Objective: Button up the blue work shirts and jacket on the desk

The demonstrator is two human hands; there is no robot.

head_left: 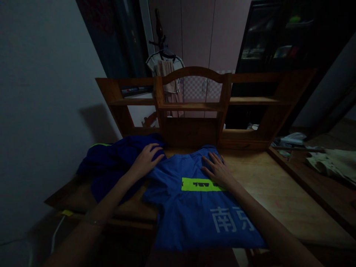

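Note:
A blue shirt [178,207] lies spread on the wooden desk, with a bright yellow-green strip and pale printed characters on it. Its lower edge reaches over the desk's front. My right hand [218,171] rests flat on the shirt near the collar, fingers spread. To the left a darker blue garment [116,165] lies in a crumpled heap with a thin yellow-green line. My left hand [146,161] is over the border between this heap and the shirt, fingers stretched out and apart. Neither hand shows a grip on the cloth.
The wooden desk [256,181] has a shelf unit [191,106] along its back. A white wall [41,92] stands at the left. Pale cloth [333,163] and a tissue pack [293,139] lie on a surface at the right. Clothes hang on a coat stand [158,26] behind.

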